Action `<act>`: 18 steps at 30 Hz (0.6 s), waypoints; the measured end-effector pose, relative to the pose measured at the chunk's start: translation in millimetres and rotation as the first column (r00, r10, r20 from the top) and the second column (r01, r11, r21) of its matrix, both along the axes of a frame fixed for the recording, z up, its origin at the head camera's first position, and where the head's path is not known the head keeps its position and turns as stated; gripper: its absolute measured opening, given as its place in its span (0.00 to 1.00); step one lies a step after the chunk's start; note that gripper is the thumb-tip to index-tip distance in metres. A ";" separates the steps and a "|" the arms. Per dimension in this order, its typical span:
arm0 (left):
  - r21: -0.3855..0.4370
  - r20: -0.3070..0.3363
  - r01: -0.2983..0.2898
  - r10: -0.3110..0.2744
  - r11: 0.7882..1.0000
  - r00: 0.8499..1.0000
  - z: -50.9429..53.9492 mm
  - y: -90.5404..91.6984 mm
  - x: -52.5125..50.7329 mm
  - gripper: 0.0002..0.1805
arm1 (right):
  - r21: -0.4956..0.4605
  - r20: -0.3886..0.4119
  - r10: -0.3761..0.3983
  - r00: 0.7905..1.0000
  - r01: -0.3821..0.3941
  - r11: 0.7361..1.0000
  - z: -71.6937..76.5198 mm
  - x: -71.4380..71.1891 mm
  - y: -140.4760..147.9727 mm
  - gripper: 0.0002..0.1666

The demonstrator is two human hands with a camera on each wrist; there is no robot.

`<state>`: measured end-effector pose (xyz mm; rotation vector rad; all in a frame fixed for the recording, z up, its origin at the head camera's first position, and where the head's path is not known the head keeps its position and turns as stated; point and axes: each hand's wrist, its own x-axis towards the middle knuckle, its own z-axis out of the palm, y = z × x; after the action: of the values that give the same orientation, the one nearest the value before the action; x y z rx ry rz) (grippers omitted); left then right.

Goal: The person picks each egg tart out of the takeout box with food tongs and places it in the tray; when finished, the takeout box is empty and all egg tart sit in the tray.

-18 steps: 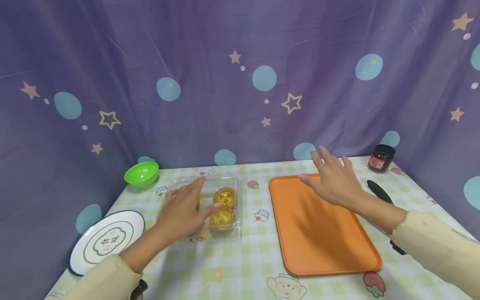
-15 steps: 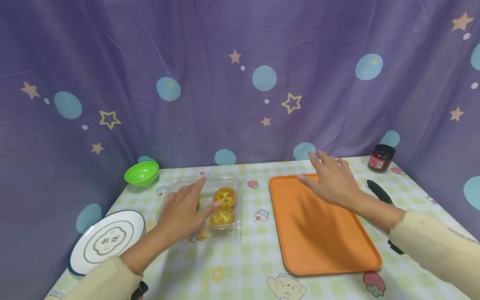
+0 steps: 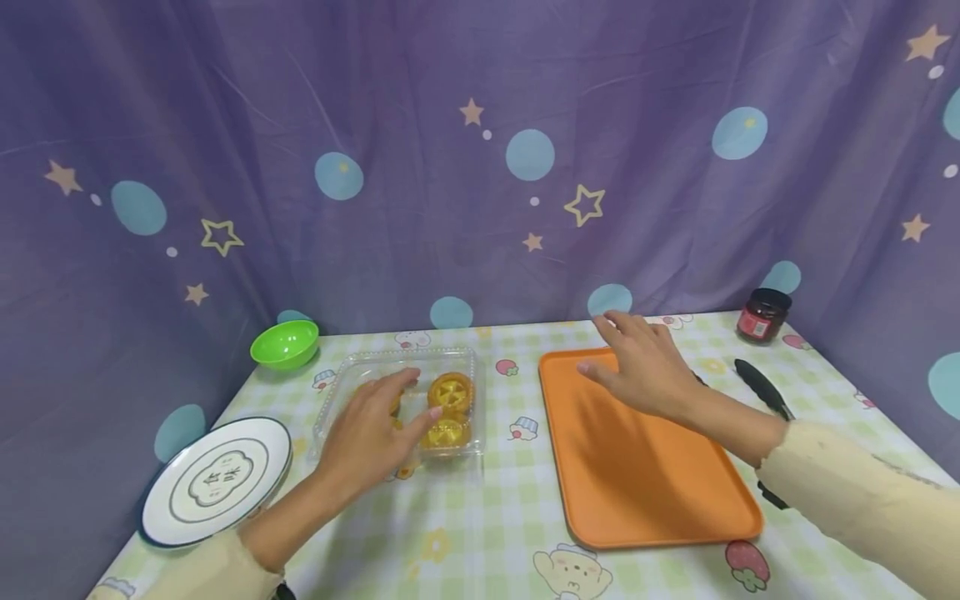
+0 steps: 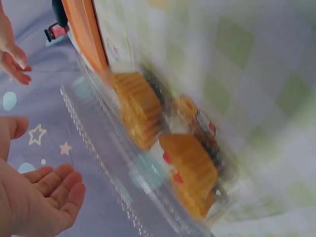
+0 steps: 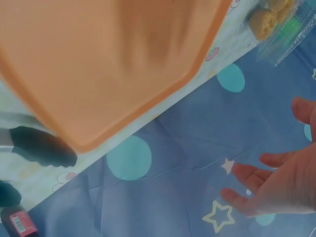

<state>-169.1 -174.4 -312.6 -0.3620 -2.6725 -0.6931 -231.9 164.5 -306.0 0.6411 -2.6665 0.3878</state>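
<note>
My left hand point(image 3: 367, 433) hovers over the near left part of a clear plastic box point(image 3: 408, 357), fingers relaxed and holding nothing. Inside the box are several golden tarts point(image 3: 450, 393); the hand hides some of them. The left wrist view shows the tarts' ridged sides point(image 4: 140, 106) through the clear wall, with the hand apart from the box. Over the far part of an orange tray point(image 3: 637, 492) hangs my right hand point(image 3: 645, 367), its fingers loosely bent and its shadow falling on the tray. Nothing is in its grasp in the right wrist view either.
At the left lie a white plate point(image 3: 262, 442) with a dark rim and, farther back, a green bowl point(image 3: 285, 346). Black-tipped tongs point(image 3: 761, 385) lie right of the tray, partly under the right forearm. A dark-lidded jar point(image 3: 763, 317) stands at the back right corner.
My right hand has moved left and slightly down over the tray. The left hand has dipped a little, its index finger bending more. The box and tray stay in place.
</note>
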 end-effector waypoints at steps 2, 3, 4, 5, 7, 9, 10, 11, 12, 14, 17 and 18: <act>0.054 -0.018 0.019 -0.018 0.998 1.000 -2.6 2.5 3.0 0.28 | -0.006 0.005 0.026 1.000 -0.026 1.000 -1.4 -0.4 -3.8 0.42; 0.080 -0.022 0.029 -0.027 0.996 0.999 -3.8 4.2 4.8 0.26 | -0.012 0.009 0.038 0.999 -0.038 0.999 -2.0 -0.5 -5.7 0.42; 0.107 -0.023 0.038 -0.036 0.994 0.999 -5.0 6.2 6.7 0.24 | -0.015 0.011 0.049 0.999 -0.049 0.999 -2.7 -0.6 -7.7 0.41; 0.128 -0.019 0.046 -0.044 0.991 0.999 -6.1 8.2 8.7 0.22 | -0.019 0.015 0.062 0.998 -0.062 0.998 -3.3 -0.7 -9.7 0.41; 0.154 -0.009 0.056 -0.055 0.986 0.998 -8.1 12.2 12.8 0.20 | -0.020 0.027 0.078 0.997 -0.077 0.997 -4.6 -0.6 -13.3 0.40; 0.168 0.008 0.060 -0.062 0.984 0.998 -9.7 15.8 16.3 0.18 | -0.019 0.040 0.088 0.995 -0.087 0.996 -6.2 -0.3 -16.3 0.40; 0.172 0.016 0.061 -0.064 0.983 0.998 -10.4 17.4 17.6 0.18 | -0.017 0.045 0.090 0.995 -0.089 0.996 -6.9 0.1 -17.7 0.40; 0.173 0.026 0.061 -0.067 0.983 0.997 -10.9 18.6 18.7 0.17 | -0.015 0.050 0.093 0.994 -0.092 0.996 -7.7 0.5 -18.9 0.39; 0.174 0.034 0.059 -0.066 0.983 0.997 -11.4 19.6 19.7 0.17 | -0.012 0.053 0.095 0.994 -0.095 0.995 -8.5 0.9 -20.2 0.39; 0.176 0.049 0.053 -0.063 0.983 0.997 -12.3 21.4 20.9 0.16 | -0.010 0.053 0.106 0.993 -0.106 0.994 -9.8 1.6 -22.9 0.38; 0.184 0.060 0.047 -0.059 0.982 0.996 -13.5 23.4 21.8 0.14 | -0.012 0.039 0.126 0.991 -0.126 0.992 -11.4 2.3 -27.6 0.35; 0.187 0.060 0.049 -0.061 0.981 0.996 -13.9 24.0 22.0 0.13 | -0.014 0.034 0.134 0.990 -0.133 0.991 -11.9 2.5 -29.2 0.34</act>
<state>-147.1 -150.4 -326.5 -0.3695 -2.6386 -0.9783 -229.4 135.3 -317.9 0.8194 -2.6603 0.4550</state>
